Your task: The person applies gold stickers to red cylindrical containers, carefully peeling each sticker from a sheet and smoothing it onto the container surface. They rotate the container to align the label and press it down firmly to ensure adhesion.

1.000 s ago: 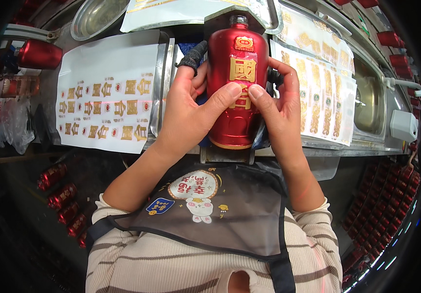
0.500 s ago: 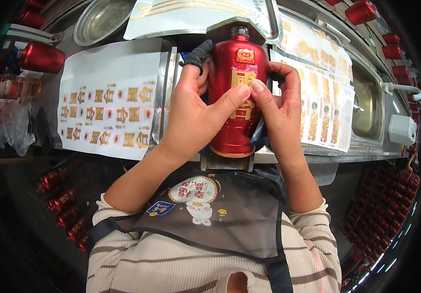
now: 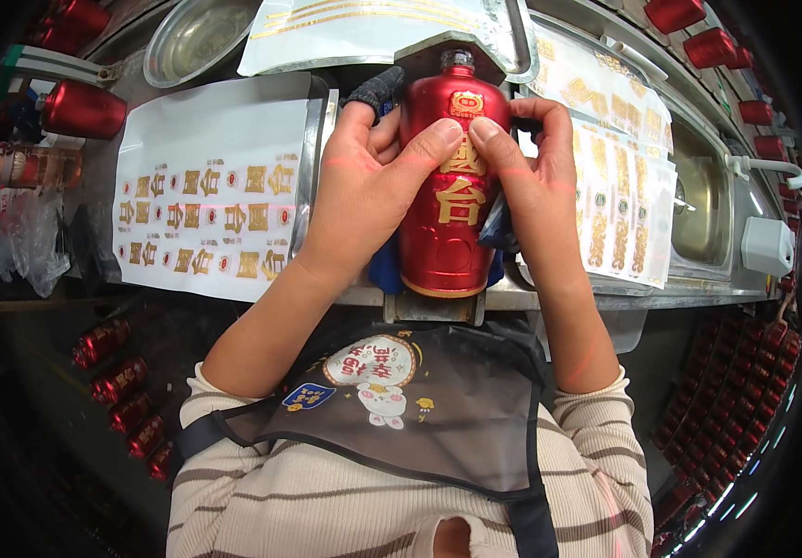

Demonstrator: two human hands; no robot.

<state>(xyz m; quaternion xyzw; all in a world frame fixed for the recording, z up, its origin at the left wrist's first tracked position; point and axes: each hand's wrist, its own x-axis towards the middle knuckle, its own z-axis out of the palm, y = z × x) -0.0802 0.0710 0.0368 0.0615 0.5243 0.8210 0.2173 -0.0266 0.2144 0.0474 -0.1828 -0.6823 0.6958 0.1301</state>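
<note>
In front of me a shiny red bottle (image 3: 444,256) lies with its neck away from me, cradled on a metal stand (image 3: 433,307). Gold raised characters run down its face, below a small gold-and-red emblem. My left hand (image 3: 364,181) wraps the bottle's left side, and dark finger covers show on its fingertips. My right hand (image 3: 533,177) grips the right side. Both thumbs press on the bottle's face at the upper gold character (image 3: 466,167), just under the emblem. Blue cloth (image 3: 385,268) shows beneath the bottle. Most of my fingers are hidden behind it.
Left is a tray with a white sheet (image 3: 210,121) of gold character decals. More decal sheets (image 3: 610,209) lie right, beside a sink (image 3: 698,209) and a white jug (image 3: 767,246). A metal basin (image 3: 198,42) stands at the far left. Several red bottles (image 3: 83,110) surround the bench.
Both thumbs have slid up the bottle's face, away from the lower character, which is now uncovered. My left fingers have shifted lower around the bottle's side.
</note>
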